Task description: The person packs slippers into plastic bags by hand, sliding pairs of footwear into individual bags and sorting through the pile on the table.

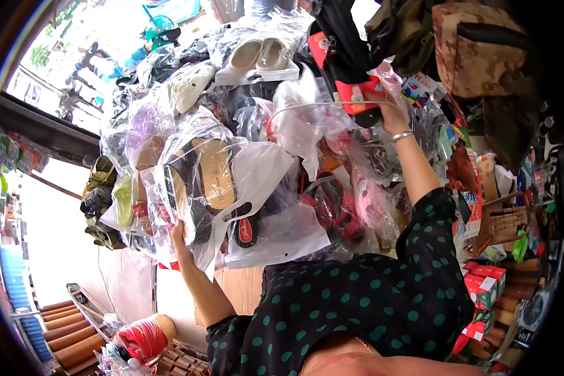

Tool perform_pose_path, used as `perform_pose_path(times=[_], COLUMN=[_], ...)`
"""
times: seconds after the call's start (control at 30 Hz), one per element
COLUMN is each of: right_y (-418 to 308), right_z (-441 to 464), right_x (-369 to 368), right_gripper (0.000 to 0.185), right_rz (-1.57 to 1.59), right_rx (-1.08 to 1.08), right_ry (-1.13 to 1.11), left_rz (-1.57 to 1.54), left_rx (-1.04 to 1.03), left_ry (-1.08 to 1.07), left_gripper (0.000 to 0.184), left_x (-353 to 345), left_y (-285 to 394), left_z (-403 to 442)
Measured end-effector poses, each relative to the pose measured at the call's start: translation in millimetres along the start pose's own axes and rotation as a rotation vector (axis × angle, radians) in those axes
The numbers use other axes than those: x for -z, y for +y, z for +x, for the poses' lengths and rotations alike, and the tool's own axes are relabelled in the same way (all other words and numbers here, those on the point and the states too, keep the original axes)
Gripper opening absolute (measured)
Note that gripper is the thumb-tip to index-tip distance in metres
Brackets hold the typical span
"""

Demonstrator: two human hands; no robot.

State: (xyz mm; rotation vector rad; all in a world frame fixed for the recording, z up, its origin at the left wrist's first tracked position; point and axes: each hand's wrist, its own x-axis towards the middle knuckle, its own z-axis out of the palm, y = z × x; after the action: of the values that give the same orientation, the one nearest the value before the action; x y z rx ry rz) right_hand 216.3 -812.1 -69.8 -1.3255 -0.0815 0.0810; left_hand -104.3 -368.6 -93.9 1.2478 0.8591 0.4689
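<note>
My left hand point(183, 245) grips the lower edge of a clear plastic bag holding a pair of shoes with tan insoles point(214, 172); its fingers are partly hidden behind the bag. Farther off on the right, my right hand point(391, 114), with a bracelet at the wrist, is closed at a black slipper with a red cartoon-printed strap point(355, 93). A thin pale wire point(323, 104) arcs from near this hand across crumpled clear plastic. Between my hands lie bagged red-and-black shoes point(332, 203) and bagged pink shoes point(371, 203).
Bagged footwear is heaped in front, with white shoes point(258, 55) near the top. A camouflage bag point(479, 53) hangs at upper right. Red boxes point(482, 285) are stacked at lower right. A roll of red cord point(143, 338) and brown rolls point(75, 332) sit at lower left.
</note>
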Motion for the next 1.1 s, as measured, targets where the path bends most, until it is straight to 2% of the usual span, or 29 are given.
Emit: perform_pose_path(times=[0.03,0.1,0.13,0.2,0.23,0.3,0.33,0.37,0.43,0.5,0.57,0.63,0.67,0.7,0.77,0.8,0.83,0.9,0.93,1.0,1.03,1.1], right_y=[-2.9,7.8,17.1,13.6,14.6,-6.6,12.2,-9.1,-30.3,-29.4,-25.3,-22.9,-27.1,-24.3,-15.0,-14.3,-12.5,-11.8,-11.8,-6.5,-2.7,4.6], right_z=[-5.5,-3.0,0.0,-4.4,-9.9,-22.8,-12.5,-29.4,-46.4,-53.1,-57.3,-60.2,-65.1,-67.9,-70.1,-69.2,-70.1,-74.8,-88.3,-88.2,-87.7,-87.5], right_x=[-6.2,-3.5,2.1,-1.8,-5.1,-29.4,-31.4,-49.2,-70.7,-78.6,-78.8,-76.4,-73.4,-69.8,-60.2,-52.8,-43.9,-31.9,-33.4,-14.7,-2.3,20.8], right_gripper=[0.034,0.035,0.035,0.038,0.043,0.047,0.044,0.038,0.033,0.036,0.038,0.038,0.035,0.035,0.036,0.043,0.043,0.046,0.046,0.045,0.043,0.041], right_rz=[-0.020,0.080,0.083,0.032,-0.329,-0.837,-0.873,-0.998,-1.288,-1.311,-1.352,-1.132,-1.154,-1.153,-0.538,-0.503,-0.502,-0.092,0.071,0.161,0.246,0.287], right_rx=[0.060,-0.110,-0.107,-0.280,-0.080,0.148,0.486,0.436,0.550,0.895,0.960,0.945,0.829,0.830,0.371,0.483,0.485,0.230,0.180,0.166,0.149,0.150], right_ry=[-0.015,0.021,0.022,-0.270,-0.284,-0.444,-0.561,-0.561,-0.633,-0.755,-0.783,-0.706,-0.647,-0.650,-0.493,-0.401,-0.402,-0.258,-0.069,-0.076,-0.084,-0.124], left_rz=[0.000,0.068,0.091,0.104,0.100,0.093,0.087,0.078,0.040,-0.016,-0.066,-0.100,-0.112,-0.126,-0.135,-0.137,-0.131,-0.073,-0.037,0.138,0.110,0.154], left_rx=[0.000,-0.065,-0.080,-0.078,-0.074,-0.059,-0.051,-0.036,-0.004,0.034,0.057,0.066,0.067,0.071,0.069,0.069,0.061,-0.004,-0.041,-0.116,-0.223,-0.157], left_ry=[-0.009,-0.008,-0.006,-0.006,-0.005,-0.005,-0.005,-0.006,-0.013,-0.016,-0.016,-0.015,-0.016,-0.017,-0.031,-0.045,-0.047,-0.012,0.016,0.074,0.039,-0.135], left_gripper=[0.037,0.041,0.042,0.043,0.043,0.043,0.043,0.043,0.044,0.044,0.044,0.045,0.045,0.045,0.046,0.046,0.046,0.045,0.043,0.042,0.041,0.045], left_x=[-1.9,-5.2,-2.9,0.9,2.2,6.8,9.8,12.7,19.5,26.5,34.2,41.5,44.7,47.2,48.0,46.5,42.6,22.6,9.4,-19.2,-32.3,-75.3], left_y=[0.2,3.1,0.6,-2.9,-4.5,-7.2,-8.0,-9.1,-10.5,-12.5,-13.1,-12.0,-11.2,-9.5,-4.0,-0.7,2.4,10.9,14.9,18.7,10.1,26.5], left_z=[-1.4,-6.2,-5.1,-7.0,-8.2,-11.1,-12.7,-14.1,-16.7,-19.5,-18.5,-16.4,-15.7,-15.5,-12.4,-11.9,-11.2,-12.2,-13.3,-9.7,1.7,-14.0])
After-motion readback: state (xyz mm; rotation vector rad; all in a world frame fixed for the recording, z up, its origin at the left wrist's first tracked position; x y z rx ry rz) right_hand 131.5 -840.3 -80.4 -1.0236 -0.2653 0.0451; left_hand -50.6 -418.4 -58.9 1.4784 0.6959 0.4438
